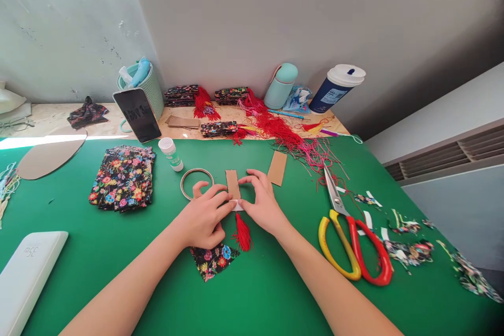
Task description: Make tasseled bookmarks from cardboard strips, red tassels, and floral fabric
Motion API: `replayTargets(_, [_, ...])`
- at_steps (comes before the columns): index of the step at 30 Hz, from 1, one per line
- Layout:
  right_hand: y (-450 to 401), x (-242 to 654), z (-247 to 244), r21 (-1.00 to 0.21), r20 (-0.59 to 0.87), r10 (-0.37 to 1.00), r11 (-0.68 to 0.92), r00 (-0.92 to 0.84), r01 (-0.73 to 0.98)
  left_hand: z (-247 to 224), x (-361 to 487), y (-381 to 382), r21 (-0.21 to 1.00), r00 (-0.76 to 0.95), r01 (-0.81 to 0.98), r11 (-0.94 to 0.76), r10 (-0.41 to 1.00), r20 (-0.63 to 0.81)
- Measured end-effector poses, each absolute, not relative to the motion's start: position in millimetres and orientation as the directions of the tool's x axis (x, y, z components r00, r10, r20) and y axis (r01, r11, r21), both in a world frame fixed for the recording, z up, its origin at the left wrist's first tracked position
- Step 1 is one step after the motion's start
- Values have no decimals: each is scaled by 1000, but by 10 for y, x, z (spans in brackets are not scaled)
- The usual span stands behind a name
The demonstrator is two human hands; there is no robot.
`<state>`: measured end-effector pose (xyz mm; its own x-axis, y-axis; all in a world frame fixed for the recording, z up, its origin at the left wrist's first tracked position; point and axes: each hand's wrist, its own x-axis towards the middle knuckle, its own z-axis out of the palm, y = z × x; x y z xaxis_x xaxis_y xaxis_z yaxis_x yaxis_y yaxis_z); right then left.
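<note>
A brown cardboard strip (233,182) lies upright on the green mat, with a white paper or tape piece (238,208) across its lower end. My left hand (205,215) presses its fingertips on the strip's lower left edge. From the other side, my right hand (260,200) has its thumb on the white piece and its fingers against the strip's right edge. Just below hangs a red tassel (243,233), flat on the mat. A black floral fabric piece (213,261) lies partly under my left hand. Behind that hand is a tape roll (181,189).
Scissors (342,220) lie open at right, near fabric scraps (409,252). Another cardboard strip (277,168), a glue stick (171,155) and stacked floral fabric (123,178) surround the hands. Farther back are a phone (137,114), red tassels (279,128), a bottle (281,86) and a cup (334,89).
</note>
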<state>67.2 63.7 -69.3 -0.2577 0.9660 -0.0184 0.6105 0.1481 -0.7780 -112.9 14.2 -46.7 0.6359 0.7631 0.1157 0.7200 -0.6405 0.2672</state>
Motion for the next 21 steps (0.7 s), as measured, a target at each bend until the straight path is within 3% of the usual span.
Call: replayTargets(21, [638,684,-719,-767,6,963,178,-270,616,-476,-1120,140,260,631,723,-640,765,129])
